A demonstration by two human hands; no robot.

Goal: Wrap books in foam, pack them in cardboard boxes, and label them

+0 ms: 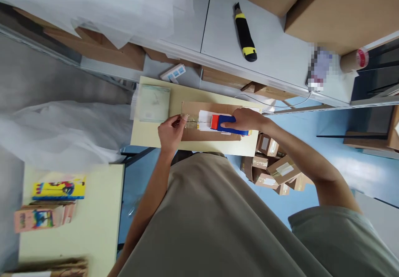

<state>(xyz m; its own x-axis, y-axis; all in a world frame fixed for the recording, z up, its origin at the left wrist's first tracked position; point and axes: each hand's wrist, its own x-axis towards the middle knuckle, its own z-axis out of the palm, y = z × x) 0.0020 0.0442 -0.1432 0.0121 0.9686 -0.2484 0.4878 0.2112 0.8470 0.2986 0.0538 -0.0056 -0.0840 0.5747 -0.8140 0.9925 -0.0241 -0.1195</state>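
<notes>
A flat brown cardboard parcel (199,110) with a white label lies on a small cream table (149,133). My right hand (246,119) is closed around the blue handle of a red-and-blue tape dispenser (222,123) resting on the parcel. My left hand (170,132) pinches the free end of clear tape (188,122) at the parcel's left edge, fingers pressed together. The tape stretches between the two hands.
A clear plastic bag (153,102) lies left of the parcel. A black-and-yellow utility knife (245,33) sits on the grey bench, near cardboard boxes (336,11) and a tape roll (355,60). Small taped boxes (274,171) lie on the blue floor. Colourful packets (57,189) rest on another table.
</notes>
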